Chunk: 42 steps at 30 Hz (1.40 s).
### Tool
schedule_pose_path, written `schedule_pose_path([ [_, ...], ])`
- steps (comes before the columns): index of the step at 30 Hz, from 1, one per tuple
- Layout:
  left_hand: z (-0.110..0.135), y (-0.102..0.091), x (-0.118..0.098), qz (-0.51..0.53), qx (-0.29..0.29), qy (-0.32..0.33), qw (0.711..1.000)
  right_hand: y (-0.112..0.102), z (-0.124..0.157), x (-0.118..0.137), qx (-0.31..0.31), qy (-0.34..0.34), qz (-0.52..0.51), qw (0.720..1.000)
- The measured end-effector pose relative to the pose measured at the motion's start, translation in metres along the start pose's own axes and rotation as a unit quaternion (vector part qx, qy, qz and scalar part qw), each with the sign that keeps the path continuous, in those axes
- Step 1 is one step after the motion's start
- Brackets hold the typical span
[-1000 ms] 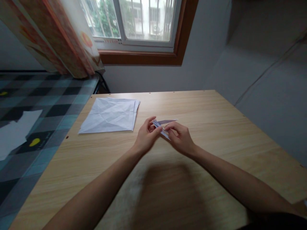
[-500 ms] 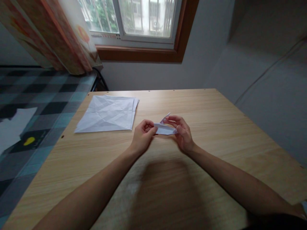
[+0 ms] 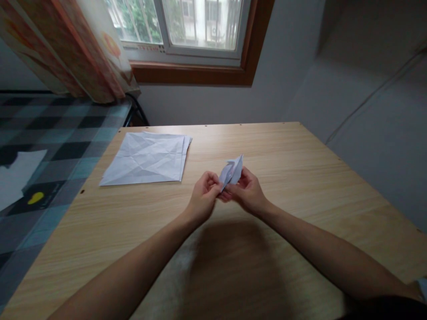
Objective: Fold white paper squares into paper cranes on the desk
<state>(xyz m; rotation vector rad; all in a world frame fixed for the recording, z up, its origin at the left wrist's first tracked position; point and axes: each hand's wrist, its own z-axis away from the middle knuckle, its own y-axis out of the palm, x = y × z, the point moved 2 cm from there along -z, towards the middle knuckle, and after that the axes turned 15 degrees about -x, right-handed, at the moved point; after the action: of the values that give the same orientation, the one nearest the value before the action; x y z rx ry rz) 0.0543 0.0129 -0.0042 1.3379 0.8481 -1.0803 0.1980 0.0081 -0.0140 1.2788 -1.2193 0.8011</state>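
A small folded white paper piece (image 3: 231, 172) stands tilted upright between both hands above the wooden table (image 3: 300, 178). My left hand (image 3: 203, 195) pinches its lower left end with fingers curled. My right hand (image 3: 248, 192) grips the lower right side, thumb and fingers closed on the paper. Its pointed top leans up and to the right.
A stack of creased white paper sheets (image 3: 147, 158) lies on the table at the far left. Left of the table is a bed with a checked cover (image 3: 50, 146). A window and a curtain (image 3: 86, 44) are behind; grey walls stand at the right.
The folded paper has turned from lying flat between the hands to standing tilted upright. Both hands have drawn closer together under it.
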Motion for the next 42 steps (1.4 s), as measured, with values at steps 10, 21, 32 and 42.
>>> schedule_pose_path([
  [10,0.003,-0.001,-0.004,-0.11,-0.065,0.096,0.987,0.0,0.004,0.006,-0.005,-0.034,0.045,0.998],
  [21,-0.003,-0.005,-0.006,-0.104,-0.069,0.099,0.987,-0.004,-0.001,0.005,-0.015,0.032,-0.083,0.996],
  [32,-0.002,-0.003,-0.003,-0.071,-0.07,0.075,0.992,-0.001,0.0,0.002,0.026,0.045,-0.022,0.998],
  [42,0.006,-0.002,-0.014,-0.239,-0.026,0.229,0.943,-0.002,0.003,-0.002,0.001,0.012,0.022,1.0],
])
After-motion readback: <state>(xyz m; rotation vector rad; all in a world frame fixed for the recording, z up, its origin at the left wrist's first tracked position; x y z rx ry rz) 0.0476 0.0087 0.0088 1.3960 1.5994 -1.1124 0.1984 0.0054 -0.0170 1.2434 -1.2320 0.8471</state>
